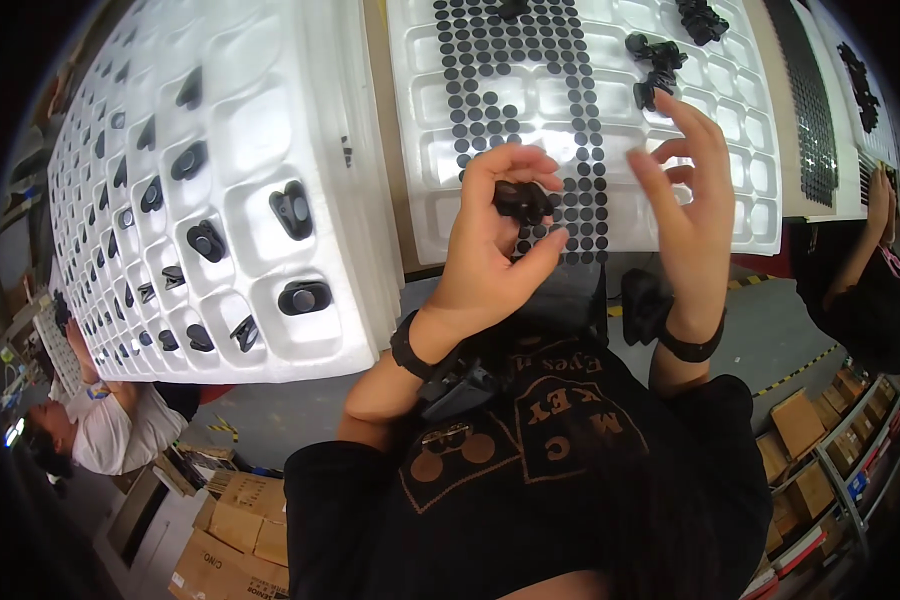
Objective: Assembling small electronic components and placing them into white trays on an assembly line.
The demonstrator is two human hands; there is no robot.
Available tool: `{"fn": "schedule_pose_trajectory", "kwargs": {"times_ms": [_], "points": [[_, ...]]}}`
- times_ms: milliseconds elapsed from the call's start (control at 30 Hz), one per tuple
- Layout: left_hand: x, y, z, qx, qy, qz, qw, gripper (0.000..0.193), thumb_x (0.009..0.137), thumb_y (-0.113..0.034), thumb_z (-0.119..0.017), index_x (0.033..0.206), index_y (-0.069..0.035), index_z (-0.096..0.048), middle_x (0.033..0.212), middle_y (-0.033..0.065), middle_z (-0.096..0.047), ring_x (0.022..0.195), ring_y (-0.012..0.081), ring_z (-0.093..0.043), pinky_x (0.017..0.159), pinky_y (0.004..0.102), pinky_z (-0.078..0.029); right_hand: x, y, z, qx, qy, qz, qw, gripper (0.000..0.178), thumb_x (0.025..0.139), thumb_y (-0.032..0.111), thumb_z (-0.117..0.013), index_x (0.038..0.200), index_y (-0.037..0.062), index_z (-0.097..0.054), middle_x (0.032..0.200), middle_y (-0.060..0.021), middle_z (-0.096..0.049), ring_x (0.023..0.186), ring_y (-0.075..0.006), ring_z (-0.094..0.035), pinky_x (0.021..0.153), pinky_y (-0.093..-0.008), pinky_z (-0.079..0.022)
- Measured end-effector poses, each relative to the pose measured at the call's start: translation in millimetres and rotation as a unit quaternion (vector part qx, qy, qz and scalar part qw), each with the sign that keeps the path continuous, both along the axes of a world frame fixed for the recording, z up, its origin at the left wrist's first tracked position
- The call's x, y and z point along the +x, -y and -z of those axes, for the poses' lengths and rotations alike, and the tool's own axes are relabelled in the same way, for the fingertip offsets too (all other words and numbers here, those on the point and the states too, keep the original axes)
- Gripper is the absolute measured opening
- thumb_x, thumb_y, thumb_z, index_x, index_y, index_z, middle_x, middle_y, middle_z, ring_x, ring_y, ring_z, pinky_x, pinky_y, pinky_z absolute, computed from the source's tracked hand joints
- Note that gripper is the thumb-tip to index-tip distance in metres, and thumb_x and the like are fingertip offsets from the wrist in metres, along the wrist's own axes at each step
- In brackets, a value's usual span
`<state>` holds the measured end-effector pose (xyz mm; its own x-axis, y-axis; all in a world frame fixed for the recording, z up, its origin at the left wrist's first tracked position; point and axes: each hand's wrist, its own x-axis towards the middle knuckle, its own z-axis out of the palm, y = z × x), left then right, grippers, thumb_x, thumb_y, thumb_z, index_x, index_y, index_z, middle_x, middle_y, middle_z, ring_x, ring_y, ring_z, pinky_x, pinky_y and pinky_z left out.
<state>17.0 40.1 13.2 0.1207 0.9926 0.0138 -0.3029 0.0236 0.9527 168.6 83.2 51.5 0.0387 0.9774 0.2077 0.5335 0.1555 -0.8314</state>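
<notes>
My left hand [480, 265] is curled around several small black plastic clips [523, 203], above a clear sheet of round black stickers [587, 150]. My right hand [697, 205] is raised over the same tray, thumb and forefinger apart, with nothing visible between them. Its forefinger tip is close to a loose group of black clips [660, 62]; I cannot tell whether it touches them. The sheet lies on a white compartmented tray [428, 160], and some stickers are gone from its middle rows.
To the left, a stack of white trays [355, 200] holds black clips, such as one clip [305, 297] with a round pad. More clips [703, 20] lie at the far right of the middle tray. People work at both sides; cardboard boxes [235, 540] stand below left.
</notes>
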Motion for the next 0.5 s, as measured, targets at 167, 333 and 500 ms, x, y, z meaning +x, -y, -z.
{"fn": "schedule_pose_trajectory", "kwargs": {"times_ms": [167, 333, 500], "points": [[-8.8, -2.9, -4.7, -0.066, 0.089, 0.03, 0.993, 0.049, 0.073, 0.008, -0.051, 0.116, -0.004, -0.031, 0.106, 0.014, -0.045, 0.089, 0.0169, -0.046, 0.072, 0.0282, -0.04, -8.9, 0.2, 2.7, 0.018, 0.007, -0.078, 0.997, 0.024, 0.071, 0.001, -0.06, 0.095, 0.0035, -0.058, 0.088, -0.005, -0.057, 0.064, -0.0113, -0.051, 0.056, -0.0206, -0.041], [-11.5, 0.3, -1.0, -0.037, 0.188, 0.048, 0.98, 0.037, 0.081, 0.003, -0.042, 0.114, -0.005, -0.031, 0.102, 0.0103, -0.045, 0.081, 0.0131, -0.045, 0.069, 0.0246, -0.039, -8.9, 2.2, 15.1, -0.03, 0.04, -0.177, 0.983, 0.018, 0.066, -0.003, -0.061, 0.084, 0.0029, -0.06, 0.083, -0.0057, -0.056, 0.065, -0.0144, -0.053, 0.056, -0.0224, -0.041], [-15.9, 2.6, 1.0, -0.043, 0.187, 0.084, 0.978, 0.026, 0.084, -0.005, -0.04, 0.11, -0.004, -0.036, 0.098, 0.0087, -0.044, 0.078, 0.0126, -0.043, 0.068, 0.0226, -0.037, -6.2, 5.5, 15.7, -0.028, 0.079, -0.185, 0.979, 0.014, 0.065, -0.004, -0.061, 0.077, 0.0014, -0.059, 0.08, -0.0048, -0.055, 0.066, -0.0163, -0.054, 0.056, -0.0245, -0.042]]}}
